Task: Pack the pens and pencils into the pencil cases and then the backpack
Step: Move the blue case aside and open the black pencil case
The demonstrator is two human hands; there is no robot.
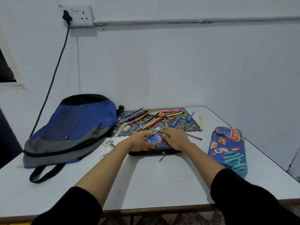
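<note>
A dark blue pencil case point(156, 140) with a cartoon print lies shut at the table's middle, its zip pull hanging at the front. My left hand point(140, 140) and my right hand point(176, 138) both rest on its lid, fingers spread over its far edge. A second pencil case point(228, 148) with a space print lies shut to the right. Several pens and pencils point(155, 118) are scattered on a dark lace mat point(191, 127) behind the case. A blue and grey backpack point(71, 130) lies flat at the left.
A white eraser point(127, 127) and a ruler point(116, 135) lie by the mat's left edge. One brown pencil point(194, 136) and a yellow pencil point(200, 122) lie off the mat. A black cable point(53, 75) runs down from a wall socket behind the backpack. The white table point(162, 179) meets the wall.
</note>
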